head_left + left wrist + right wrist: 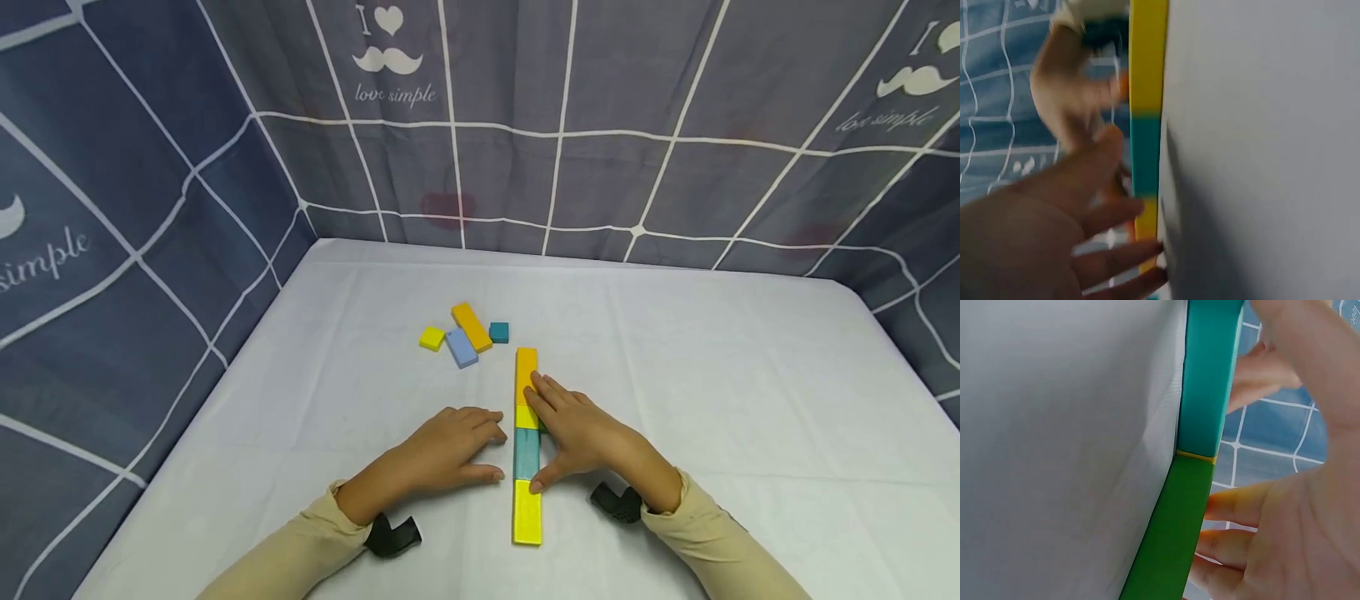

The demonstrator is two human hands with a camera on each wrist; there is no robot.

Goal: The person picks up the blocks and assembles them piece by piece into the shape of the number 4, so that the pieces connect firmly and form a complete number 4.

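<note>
A straight row of flat blocks runs away from the person: a yellow block nearest, then a teal block, a small yellow block and an orange block. On the row's right side lies a green block, mostly hidden by the hand in the head view. My right hand spreads over that side, fingertips on the orange block and thumb at the seam of the teal and near yellow blocks. To the left of the row, my left hand hovers with fingers extended, apart from the blocks in the head view.
Beyond the row lies a loose group: a small yellow block, a blue block, an orange block and a small teal block. A white cloth covers the table. Patterned curtains stand behind and beside it.
</note>
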